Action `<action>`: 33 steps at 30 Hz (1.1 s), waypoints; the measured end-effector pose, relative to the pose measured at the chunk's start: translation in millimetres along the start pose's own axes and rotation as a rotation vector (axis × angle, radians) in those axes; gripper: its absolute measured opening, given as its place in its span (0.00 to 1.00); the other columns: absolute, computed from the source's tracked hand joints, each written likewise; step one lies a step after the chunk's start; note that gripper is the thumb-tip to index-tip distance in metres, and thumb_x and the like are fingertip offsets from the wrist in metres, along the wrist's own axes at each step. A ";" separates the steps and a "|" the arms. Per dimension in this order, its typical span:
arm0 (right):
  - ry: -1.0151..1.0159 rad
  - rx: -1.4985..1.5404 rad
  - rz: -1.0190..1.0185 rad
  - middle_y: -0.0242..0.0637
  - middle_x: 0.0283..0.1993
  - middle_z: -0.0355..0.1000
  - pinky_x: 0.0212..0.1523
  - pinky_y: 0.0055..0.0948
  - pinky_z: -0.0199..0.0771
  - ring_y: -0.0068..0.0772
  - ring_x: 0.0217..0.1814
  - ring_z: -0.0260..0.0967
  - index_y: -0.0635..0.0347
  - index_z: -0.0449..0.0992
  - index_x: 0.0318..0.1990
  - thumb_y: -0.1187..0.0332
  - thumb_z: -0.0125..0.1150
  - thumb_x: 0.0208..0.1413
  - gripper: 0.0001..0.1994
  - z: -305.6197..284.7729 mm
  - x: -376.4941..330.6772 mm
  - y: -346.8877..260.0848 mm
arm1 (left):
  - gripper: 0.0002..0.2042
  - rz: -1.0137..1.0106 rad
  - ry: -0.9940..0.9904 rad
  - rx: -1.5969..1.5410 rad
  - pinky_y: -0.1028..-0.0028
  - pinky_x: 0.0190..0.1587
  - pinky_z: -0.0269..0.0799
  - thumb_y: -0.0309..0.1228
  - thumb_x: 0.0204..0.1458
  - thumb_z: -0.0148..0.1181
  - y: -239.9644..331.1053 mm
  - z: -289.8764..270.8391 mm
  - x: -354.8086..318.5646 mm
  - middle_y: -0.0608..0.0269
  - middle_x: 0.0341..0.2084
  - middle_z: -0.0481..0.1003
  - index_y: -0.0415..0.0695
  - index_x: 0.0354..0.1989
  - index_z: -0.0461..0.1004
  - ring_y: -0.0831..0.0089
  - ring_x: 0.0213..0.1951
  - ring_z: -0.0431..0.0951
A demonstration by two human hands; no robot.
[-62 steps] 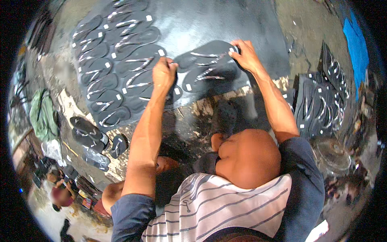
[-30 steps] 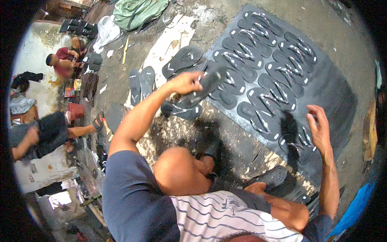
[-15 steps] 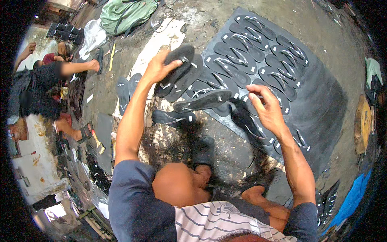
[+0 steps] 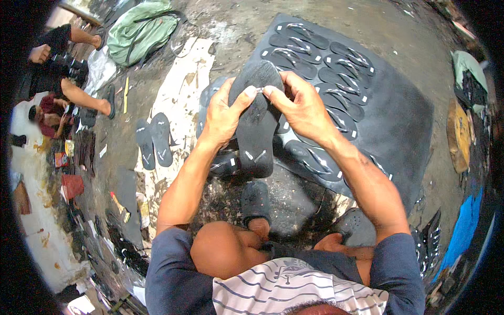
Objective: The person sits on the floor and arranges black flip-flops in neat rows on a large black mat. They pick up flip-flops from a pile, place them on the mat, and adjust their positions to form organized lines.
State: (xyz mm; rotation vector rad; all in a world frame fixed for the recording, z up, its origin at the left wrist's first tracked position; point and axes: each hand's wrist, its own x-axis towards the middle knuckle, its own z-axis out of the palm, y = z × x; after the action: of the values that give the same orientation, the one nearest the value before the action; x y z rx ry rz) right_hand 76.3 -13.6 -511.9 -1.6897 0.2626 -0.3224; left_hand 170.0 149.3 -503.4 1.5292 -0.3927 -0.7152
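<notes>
Left hand [image 4: 220,116] and right hand [image 4: 308,109] are both closed on a black sole [image 4: 255,128], thumbs nearly meeting on its face at a small whitish piece [image 4: 259,90], fingers curled round the side edges; sole held up in front of the body, beyond the knees; long axis runs away from the wearer, wider end farthest, narrower end with a pale mark toward the feet.

Below the narrower end, a dark slipper [image 4: 224,164] shows at its left; clog [image 4: 255,202] on the foot nearer still; black sheet [image 4: 401,123] beyond and to the right, its near edge slanting past the right forearm; strapped slippers [image 4: 344,86] lie in rows on its left part, bare surface spreading to their right; pale strip [image 4: 191,65] left of the hands, two loose soles [image 4: 154,140] well apart from them; green bag [image 4: 139,34] farthest.
</notes>
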 end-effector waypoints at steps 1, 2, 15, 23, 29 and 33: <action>-0.022 -0.093 -0.019 0.39 0.33 0.75 0.35 0.28 0.72 0.27 0.34 0.72 0.65 0.73 0.51 0.57 0.59 0.60 0.20 -12.6 2.3 2.8 | 0.32 0.052 0.028 0.077 0.71 0.53 0.70 0.44 0.51 0.67 2.9 2.4 11.1 0.54 0.48 0.73 0.34 0.58 0.64 0.70 0.49 0.74; -0.068 -0.029 0.037 0.39 0.35 0.75 0.36 0.29 0.73 0.28 0.35 0.72 0.64 0.73 0.52 0.55 0.57 0.61 0.21 -22.6 0.0 -7.5 | 0.31 0.089 0.057 0.151 0.72 0.53 0.70 0.43 0.52 0.66 -0.7 0.5 20.0 0.54 0.47 0.74 0.33 0.57 0.64 0.70 0.48 0.75; 0.305 -0.650 -0.502 0.44 0.51 0.74 0.59 0.35 0.70 0.44 0.53 0.73 0.58 0.68 0.58 0.73 0.60 0.55 0.21 -248.6 -139.0 1.7 | 0.22 -0.330 -0.329 -0.064 0.69 0.41 0.68 0.49 0.55 0.58 2.2 202.3 135.5 0.66 0.38 0.69 0.44 0.49 0.70 0.75 0.41 0.72; 0.944 0.068 0.217 0.47 0.56 0.71 0.60 0.34 0.63 0.35 0.62 0.64 0.63 0.72 0.53 0.61 0.65 0.56 0.21 -385.8 -244.8 215.3 | 0.19 -0.250 -0.398 0.264 0.72 0.38 0.73 0.34 0.49 0.68 -206.9 340.2 87.6 0.65 0.33 0.79 0.41 0.49 0.76 0.74 0.31 0.77; 0.818 0.093 0.378 0.51 0.62 0.64 0.66 0.35 0.56 0.41 0.68 0.58 0.62 0.64 0.61 0.71 0.60 0.57 0.24 -377.0 -269.1 292.4 | 0.17 -0.038 -0.284 0.746 0.75 0.43 0.73 0.32 0.45 0.69 -233.5 353.1 96.0 0.61 0.32 0.82 0.38 0.43 0.78 0.75 0.35 0.80; 0.853 0.146 0.436 0.51 0.61 0.65 0.65 0.35 0.58 0.41 0.68 0.58 0.62 0.67 0.58 0.72 0.61 0.56 0.22 -376.9 -292.2 319.4 | 0.19 -0.078 -0.341 0.877 0.72 0.44 0.73 0.38 0.45 0.69 -228.8 366.5 91.9 0.58 0.34 0.82 0.41 0.43 0.79 0.69 0.38 0.81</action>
State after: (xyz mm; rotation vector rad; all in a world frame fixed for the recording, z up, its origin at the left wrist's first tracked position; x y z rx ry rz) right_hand -328.0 -303.9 -797.6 -1.2251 1.1843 -0.7003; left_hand -38.7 -165.4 -732.5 2.2490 -0.9998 -0.9291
